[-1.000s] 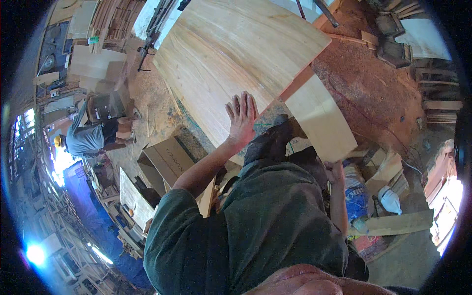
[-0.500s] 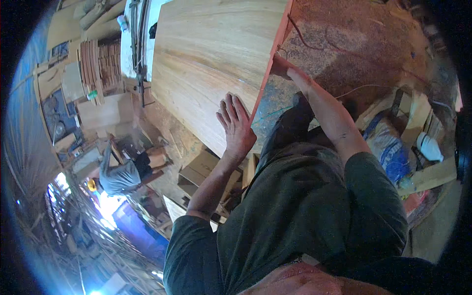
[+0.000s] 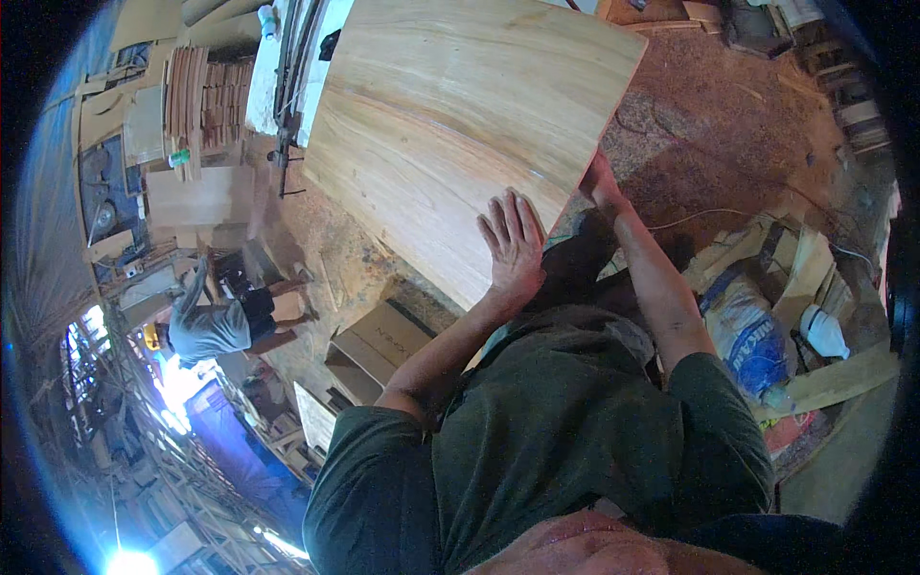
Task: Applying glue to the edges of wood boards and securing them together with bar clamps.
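Observation:
A broad, pale wooden panel (image 3: 460,115) with visible grain lies in front of me, its near corner close to my body. On its face, near the right edge, my left hand (image 3: 517,251) rests flat with the fingers stretched out. My right hand (image 3: 600,184) grips the panel's right edge from the side; its fingertips are hidden beneath the wood.
Near the panel's lower left stands an open cardboard box (image 3: 379,347). A co-worker in a grey shirt (image 3: 216,324) bends over at the left. Stacked wood strips (image 3: 184,105) lie farther off. Beside my right arm are a blue-and-white sack (image 3: 743,335) and offcuts (image 3: 803,273).
The panel has tilted, so its reddish side edge no longer shows and more of its top face does. Both hands have shifted with it, the right one nearer to me.

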Demonstrator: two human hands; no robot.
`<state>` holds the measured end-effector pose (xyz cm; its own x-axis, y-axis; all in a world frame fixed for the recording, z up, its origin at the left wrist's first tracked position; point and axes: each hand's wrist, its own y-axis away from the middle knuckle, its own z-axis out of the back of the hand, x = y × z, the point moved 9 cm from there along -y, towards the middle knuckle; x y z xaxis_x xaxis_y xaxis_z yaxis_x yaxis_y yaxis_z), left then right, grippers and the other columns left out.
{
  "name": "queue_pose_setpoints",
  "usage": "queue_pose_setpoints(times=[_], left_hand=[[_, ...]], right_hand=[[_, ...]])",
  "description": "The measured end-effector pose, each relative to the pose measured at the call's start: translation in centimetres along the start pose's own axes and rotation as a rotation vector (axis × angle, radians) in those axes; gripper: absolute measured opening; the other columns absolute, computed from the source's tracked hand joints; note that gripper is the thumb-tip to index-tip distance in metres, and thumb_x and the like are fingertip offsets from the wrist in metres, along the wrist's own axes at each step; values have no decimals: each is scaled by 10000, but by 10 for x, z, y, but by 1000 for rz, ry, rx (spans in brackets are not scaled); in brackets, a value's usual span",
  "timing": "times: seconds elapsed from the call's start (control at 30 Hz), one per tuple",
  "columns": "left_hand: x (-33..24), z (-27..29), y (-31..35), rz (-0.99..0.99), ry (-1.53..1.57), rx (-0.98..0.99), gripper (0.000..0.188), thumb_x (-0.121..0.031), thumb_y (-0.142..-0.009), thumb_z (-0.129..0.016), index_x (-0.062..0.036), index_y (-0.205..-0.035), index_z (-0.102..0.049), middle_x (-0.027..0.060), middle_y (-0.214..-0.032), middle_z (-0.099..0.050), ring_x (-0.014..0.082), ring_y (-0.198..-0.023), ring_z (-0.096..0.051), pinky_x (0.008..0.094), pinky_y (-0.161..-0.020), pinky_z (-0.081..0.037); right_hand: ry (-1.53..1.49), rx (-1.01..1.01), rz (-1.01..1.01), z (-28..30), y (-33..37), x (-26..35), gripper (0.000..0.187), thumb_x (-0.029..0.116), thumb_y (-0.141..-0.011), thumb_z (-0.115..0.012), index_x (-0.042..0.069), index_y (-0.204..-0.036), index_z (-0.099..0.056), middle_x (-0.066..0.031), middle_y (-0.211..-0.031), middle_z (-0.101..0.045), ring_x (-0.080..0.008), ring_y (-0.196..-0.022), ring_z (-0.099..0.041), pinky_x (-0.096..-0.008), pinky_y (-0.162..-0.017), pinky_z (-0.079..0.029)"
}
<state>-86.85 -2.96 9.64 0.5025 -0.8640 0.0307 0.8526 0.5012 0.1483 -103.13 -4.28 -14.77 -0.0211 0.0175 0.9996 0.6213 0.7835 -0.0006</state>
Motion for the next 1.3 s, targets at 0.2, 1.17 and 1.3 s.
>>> queue_pose_setpoints(times=[0.2,1.17,1.3], left_hand=[[8,52,-3,-89,23,192,890,-58,-706,-568,136,-1465,-145,334,-1540,-121,549,-1413,-130,698,-1101,-144],[40,109,14,94,230,289,1097,74,-622,-566,2,-1517,65,271,-1565,-28,460,-1457,-49,498,-1197,-109],[45,107,16,114,291,275,1084,90,-620,-559,8,-1517,44,271,-1565,-52,460,-1458,-63,503,-1197,-100]], right_hand=[[867,-563,974,-7,-9,46,463,218,-919,-465,23,-1335,-515,-218,-1469,-392,-390,-1364,-357,-526,-1185,-197],[1099,173,190,-9,-57,136,1209,653,-592,-761,29,-1503,-268,-253,-1565,-201,-412,-1465,-141,-534,-1194,-81],[1193,-1,273,-17,-62,130,1184,575,-560,-770,35,-1495,-285,-289,-1536,-244,-430,-1453,-170,-541,-1193,-94]])
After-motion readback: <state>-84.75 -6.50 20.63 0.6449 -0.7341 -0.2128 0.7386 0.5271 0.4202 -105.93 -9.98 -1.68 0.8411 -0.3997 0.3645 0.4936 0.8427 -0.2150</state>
